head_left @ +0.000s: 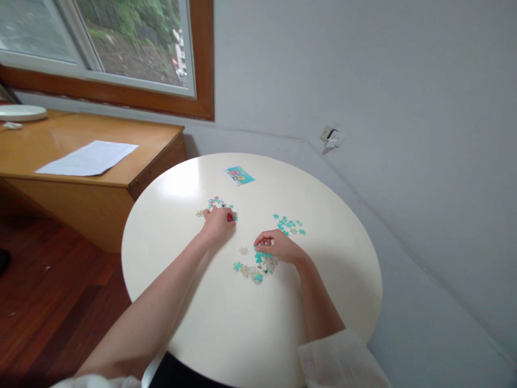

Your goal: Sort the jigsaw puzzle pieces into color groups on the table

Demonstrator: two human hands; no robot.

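Observation:
My left hand (219,222) rests over the far-left pile of small jigsaw pieces (216,201), its fingers curled; whatever lies within them is hidden. Thumb and fingertips of my right hand (279,246) are pinched together on a teal puzzle piece, just above the near pile of mixed pieces (265,262). Some pieces there lie with their pale backs up, and one pale piece (243,251) sits apart to the left. Beyond my right hand is a group of mostly teal pieces (290,223).
A picture card (239,175) with colourful figures on teal lies at the back of the round white table (157,237). To the left stands a wooden desk (157,141) with a paper sheet (89,158). A wall socket (332,137) is behind the table.

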